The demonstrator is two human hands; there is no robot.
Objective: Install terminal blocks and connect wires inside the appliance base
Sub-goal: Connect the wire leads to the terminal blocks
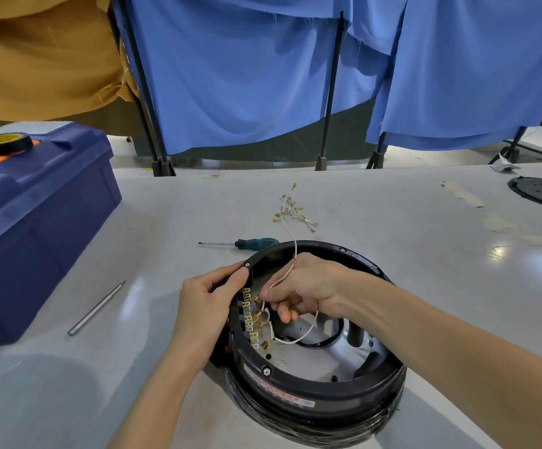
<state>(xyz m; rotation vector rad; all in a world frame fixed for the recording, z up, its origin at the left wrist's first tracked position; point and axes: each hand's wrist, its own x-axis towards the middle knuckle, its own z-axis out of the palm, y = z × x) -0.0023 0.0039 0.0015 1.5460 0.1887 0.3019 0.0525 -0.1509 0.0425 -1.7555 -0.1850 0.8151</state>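
Left hand (204, 307) is gripping the rim of the black base (295, 388) on the table (392, 222), right hand (305, 286) is pinching a thin white wire (295, 249) just beside the brass terminals (247, 314) inside it. Wire is looking light and floppy, so probably best pinched right behind its stiff end connector, while the base is looking rigid and steady. Base is holding those terminals and looped wires (264, 317); blue toolbox (36, 228) is sitting shut, tape roll (2, 144) on its lid
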